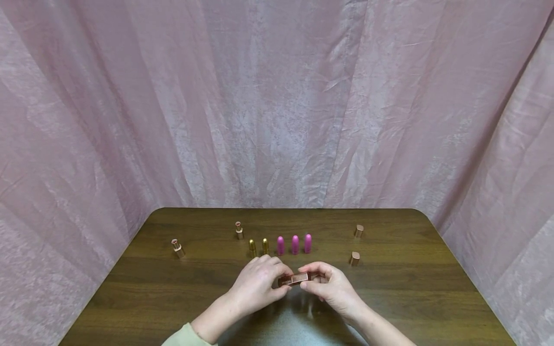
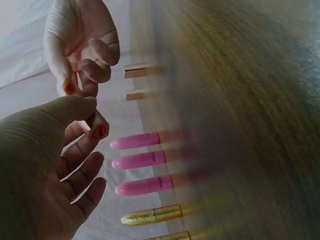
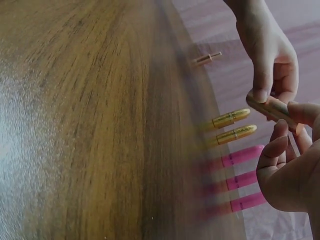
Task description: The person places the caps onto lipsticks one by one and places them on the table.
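Over the table, both hands hold one rose-gold lipstick tube [image 1: 299, 278] level, end to end. My left hand [image 1: 261, 281] pinches its left end between thumb and fingers. The right hand [image 1: 333, 288] grips the other end, with thumb and index finger along its sides. In the left wrist view, the near end of the tube [image 2: 100, 131] shows a reddish, recessed face. Seen from the right wrist, the tube [image 3: 272, 110] spans the two sets of fingertips, which cover much of it.
Beyond the hands stand two gold bullet-shaped tubes [image 1: 265, 246] and three pink ones [image 1: 295, 244] in a row. Two uncapped rose-gold lipstick bases [image 1: 178, 248] stand to the left, two rose-gold caps [image 1: 355, 258] to the right. Pink curtains [image 1: 277, 105] surround the wooden table [image 1: 415, 298].
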`<state>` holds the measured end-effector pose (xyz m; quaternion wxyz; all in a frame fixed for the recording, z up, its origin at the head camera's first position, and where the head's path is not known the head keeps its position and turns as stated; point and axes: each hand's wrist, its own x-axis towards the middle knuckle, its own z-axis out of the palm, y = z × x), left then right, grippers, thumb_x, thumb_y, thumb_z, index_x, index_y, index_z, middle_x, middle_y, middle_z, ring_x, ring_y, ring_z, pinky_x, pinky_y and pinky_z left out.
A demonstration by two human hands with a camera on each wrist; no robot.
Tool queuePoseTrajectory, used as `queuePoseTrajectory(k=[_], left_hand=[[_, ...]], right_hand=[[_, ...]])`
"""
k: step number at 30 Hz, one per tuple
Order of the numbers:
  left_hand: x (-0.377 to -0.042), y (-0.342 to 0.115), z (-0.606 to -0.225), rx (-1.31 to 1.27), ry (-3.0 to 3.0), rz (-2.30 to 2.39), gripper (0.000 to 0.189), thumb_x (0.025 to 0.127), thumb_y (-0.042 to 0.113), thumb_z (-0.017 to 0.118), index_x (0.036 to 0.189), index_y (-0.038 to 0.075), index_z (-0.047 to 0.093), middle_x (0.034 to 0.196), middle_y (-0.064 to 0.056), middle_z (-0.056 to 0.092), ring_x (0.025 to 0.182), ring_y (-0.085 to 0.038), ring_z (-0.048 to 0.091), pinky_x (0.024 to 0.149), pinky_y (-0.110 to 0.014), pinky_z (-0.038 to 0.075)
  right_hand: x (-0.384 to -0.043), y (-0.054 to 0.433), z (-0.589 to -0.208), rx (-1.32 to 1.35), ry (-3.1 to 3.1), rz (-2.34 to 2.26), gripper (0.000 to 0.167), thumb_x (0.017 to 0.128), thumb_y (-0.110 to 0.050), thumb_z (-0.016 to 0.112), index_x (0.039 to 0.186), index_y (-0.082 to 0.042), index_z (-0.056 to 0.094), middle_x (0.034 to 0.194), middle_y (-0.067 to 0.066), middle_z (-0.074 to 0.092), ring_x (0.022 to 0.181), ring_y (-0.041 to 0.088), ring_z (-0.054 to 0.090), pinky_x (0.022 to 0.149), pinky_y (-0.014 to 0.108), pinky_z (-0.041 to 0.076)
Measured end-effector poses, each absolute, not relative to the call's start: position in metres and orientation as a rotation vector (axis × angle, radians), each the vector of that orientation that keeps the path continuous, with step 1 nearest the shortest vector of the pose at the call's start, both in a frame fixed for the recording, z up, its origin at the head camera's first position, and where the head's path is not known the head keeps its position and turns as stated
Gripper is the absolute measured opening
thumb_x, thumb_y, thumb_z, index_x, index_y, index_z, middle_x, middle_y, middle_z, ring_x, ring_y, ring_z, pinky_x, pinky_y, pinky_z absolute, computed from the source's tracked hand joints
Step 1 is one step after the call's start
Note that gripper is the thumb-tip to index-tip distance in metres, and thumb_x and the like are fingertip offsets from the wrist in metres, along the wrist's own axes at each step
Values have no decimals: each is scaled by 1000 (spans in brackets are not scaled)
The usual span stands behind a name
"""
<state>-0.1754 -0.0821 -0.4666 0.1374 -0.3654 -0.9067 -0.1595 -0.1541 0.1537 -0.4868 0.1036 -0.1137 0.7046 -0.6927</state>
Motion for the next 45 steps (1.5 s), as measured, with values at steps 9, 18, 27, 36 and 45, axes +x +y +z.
queuePoseTrajectory(k=[9,18,27,36,45], left_hand=[[-184,-115,-477,-922,-2699,-538,22,82,29,83,102,29,73,96,20,67,85,-6,55,77,-32,46],[-206,-167,-481,-482,-2824,-860,20,82,20,83,95,28,70,88,20,67,88,-10,63,79,-35,51],[-228,-187,-488,-260,-2869,-1046,16,86,19,82,96,22,70,92,11,68,89,-11,66,82,-40,51],[-244,-186,-501,-198,-2928,-1025,14,89,22,81,96,20,68,86,7,64,78,-12,56,72,-37,46],[-249,-185,-507,-183,-2917,-1037,16,88,18,79,98,13,69,85,4,64,78,-13,55,72,-36,45]], right_hand=[[-154,161,-483,-322,2100,-2011,36,89,-10,78,121,2,66,118,22,68,79,10,62,55,18,39],[-157,187,-491,-405,2423,-1790,29,91,-14,77,116,-1,69,108,18,71,83,14,65,72,26,52],[-155,200,-499,-502,2798,-1423,17,93,-18,76,110,-15,73,95,-12,69,79,9,63,70,25,51],[-150,202,-504,-530,2823,-1362,18,94,-24,75,111,-19,73,96,-16,67,79,5,62,69,24,50],[-149,204,-506,-519,2824,-1358,17,94,-21,75,110,-20,73,95,-16,67,77,4,61,67,24,50]])
